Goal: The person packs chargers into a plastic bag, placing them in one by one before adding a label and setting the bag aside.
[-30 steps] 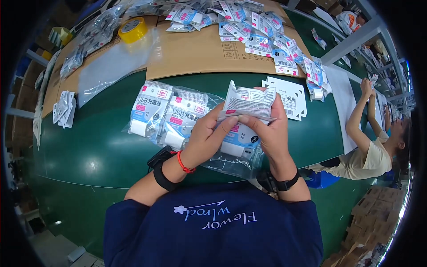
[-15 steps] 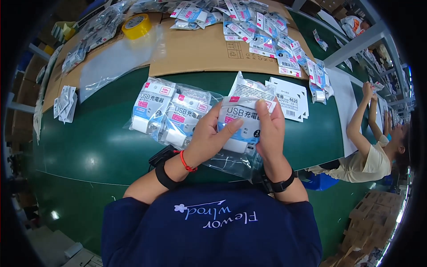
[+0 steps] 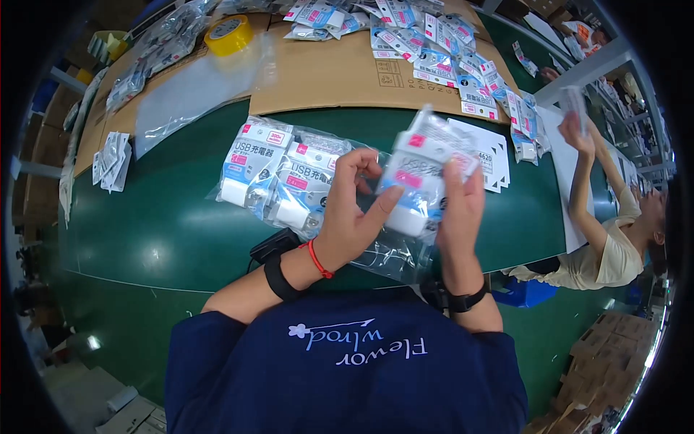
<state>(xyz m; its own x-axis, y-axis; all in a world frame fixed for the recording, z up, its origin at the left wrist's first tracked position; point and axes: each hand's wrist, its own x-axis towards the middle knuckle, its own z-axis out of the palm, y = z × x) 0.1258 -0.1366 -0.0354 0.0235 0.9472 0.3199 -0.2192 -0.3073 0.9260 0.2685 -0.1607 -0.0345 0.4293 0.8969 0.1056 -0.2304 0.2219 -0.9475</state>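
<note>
My right hand (image 3: 460, 206) grips the right edge of a packaged USB charger (image 3: 416, 177), a clear pouch with a white, blue and pink card, tilted and blurred. My left hand (image 3: 352, 199) has its fingers apart at the pouch's left side; its thumb reaches the pouch's front, and whether it presses there I cannot tell. Beneath both hands lies a large clear plastic bag (image 3: 394, 258). Two more charger packs, a left one (image 3: 246, 163) and a right one (image 3: 300, 181), lie side by side in the bag on the green table.
White printed cards (image 3: 494, 155) are stacked right of my hands. Many charger packs (image 3: 434, 54) are heaped on cardboard (image 3: 311, 79) at the back, near yellow tape (image 3: 228, 35) and a plastic sheet (image 3: 191, 98). Small packets (image 3: 112, 163) lie left. A co-worker (image 3: 607, 231) works at right.
The held charger pack has tilted and shifted slightly right with my right hand. My left fingers have come away from its edge and spread. The co-worker's raised hands have moved left.
</note>
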